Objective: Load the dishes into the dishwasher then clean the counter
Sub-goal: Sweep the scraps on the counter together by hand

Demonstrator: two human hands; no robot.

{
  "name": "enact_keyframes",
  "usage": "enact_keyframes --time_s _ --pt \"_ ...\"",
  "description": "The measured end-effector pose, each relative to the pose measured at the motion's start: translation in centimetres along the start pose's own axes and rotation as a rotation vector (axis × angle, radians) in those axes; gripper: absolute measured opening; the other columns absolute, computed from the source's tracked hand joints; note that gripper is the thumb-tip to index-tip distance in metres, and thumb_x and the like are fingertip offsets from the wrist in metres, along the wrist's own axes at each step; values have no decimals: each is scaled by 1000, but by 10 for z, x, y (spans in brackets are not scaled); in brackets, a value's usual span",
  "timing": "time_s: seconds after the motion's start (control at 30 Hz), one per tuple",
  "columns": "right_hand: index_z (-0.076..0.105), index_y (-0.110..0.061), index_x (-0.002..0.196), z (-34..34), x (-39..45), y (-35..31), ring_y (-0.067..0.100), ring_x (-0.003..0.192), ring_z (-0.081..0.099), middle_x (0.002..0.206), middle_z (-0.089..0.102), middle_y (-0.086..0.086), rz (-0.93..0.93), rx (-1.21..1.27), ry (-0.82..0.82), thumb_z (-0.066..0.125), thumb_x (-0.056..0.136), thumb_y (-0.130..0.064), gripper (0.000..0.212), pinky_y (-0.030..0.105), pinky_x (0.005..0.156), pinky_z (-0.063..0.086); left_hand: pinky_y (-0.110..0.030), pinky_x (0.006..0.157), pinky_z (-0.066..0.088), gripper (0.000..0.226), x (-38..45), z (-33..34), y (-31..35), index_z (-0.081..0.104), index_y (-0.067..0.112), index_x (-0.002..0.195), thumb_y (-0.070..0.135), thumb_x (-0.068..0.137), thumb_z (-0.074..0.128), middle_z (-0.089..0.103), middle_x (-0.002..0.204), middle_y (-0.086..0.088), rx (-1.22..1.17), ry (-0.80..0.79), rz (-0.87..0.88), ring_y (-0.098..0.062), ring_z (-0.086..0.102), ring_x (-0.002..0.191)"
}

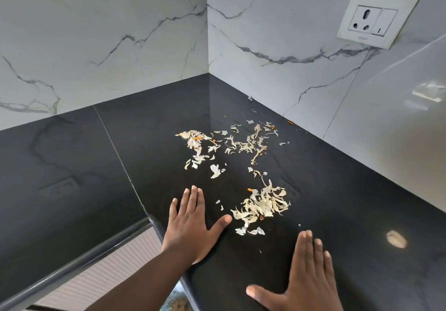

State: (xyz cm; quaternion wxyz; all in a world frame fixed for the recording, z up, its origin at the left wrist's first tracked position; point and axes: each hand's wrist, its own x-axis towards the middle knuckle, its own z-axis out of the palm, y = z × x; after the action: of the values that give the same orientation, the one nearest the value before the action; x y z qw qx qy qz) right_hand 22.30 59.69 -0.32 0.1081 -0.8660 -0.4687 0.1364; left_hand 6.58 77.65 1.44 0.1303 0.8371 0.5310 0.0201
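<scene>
Pale vegetable scraps with a few orange bits lie scattered on the black stone counter (337,202). One pile of scraps (263,205) sits near my hands; a looser spread of scraps (231,144) lies farther back toward the corner. My left hand (190,226) is flat over the counter with straight fingers, its thumb reaching toward the near pile. My right hand (306,277) is flat and spread over the counter near the front edge, right of the left hand. Neither hand holds anything.
White marble-look walls meet in a corner behind the counter. A wall socket (376,19) is mounted on the right wall. The counter's rounded front edge (154,223) turns an inner corner by my left wrist. A ribbed cabinet front (108,264) shows below it.
</scene>
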Motion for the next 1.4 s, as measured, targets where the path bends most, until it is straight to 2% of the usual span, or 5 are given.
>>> enact_keyframes --time_s 0.23,0.77,0.97,1.17,1.4 --pt "-31 -3 144 -5 63 -74 31 146 -21 156 -27 17 211 11 113 13 49 -104 145 42 119 -11 -35 118 -12 114 -3 2 -8 -15 16 151 87 61 -14 -13 160 6 -153 1 34 -6 -21 143" --pt "-10 -14 152 -12 147 -158 18 144 -25 158 -19 4 51 -48 328 5 76 -85 104 28 114 -19 -46 119 -3 105 178 -68 -179 -4 6 152 80 77 -1 -5 161 -10 94 76 -77 -26 -11 147" --pt "44 -10 141 48 157 -250 26 138 39 149 43 8 -529 -270 33 38 90 -60 72 39 111 15 -47 118 -3 79 191 -60 -182 0 10 153 61 94 9 -6 161 -7 47 59 -91 -25 -10 147" --pt "-2 -6 153 49 199 -286 24 147 -20 162 -8 10 -613 -280 25 14 92 -69 90 42 114 -24 -45 118 -6 68 197 -61 -185 -2 13 153 50 98 12 -8 161 -4 9 65 -106 -21 -13 147" --pt "-14 -3 149 33 208 -245 30 142 -29 159 -17 14 -363 -373 -11 -1 74 -91 117 53 110 -25 -46 119 -3 68 196 -60 -181 0 15 153 53 97 10 -7 161 -3 58 61 -114 -21 -11 147"
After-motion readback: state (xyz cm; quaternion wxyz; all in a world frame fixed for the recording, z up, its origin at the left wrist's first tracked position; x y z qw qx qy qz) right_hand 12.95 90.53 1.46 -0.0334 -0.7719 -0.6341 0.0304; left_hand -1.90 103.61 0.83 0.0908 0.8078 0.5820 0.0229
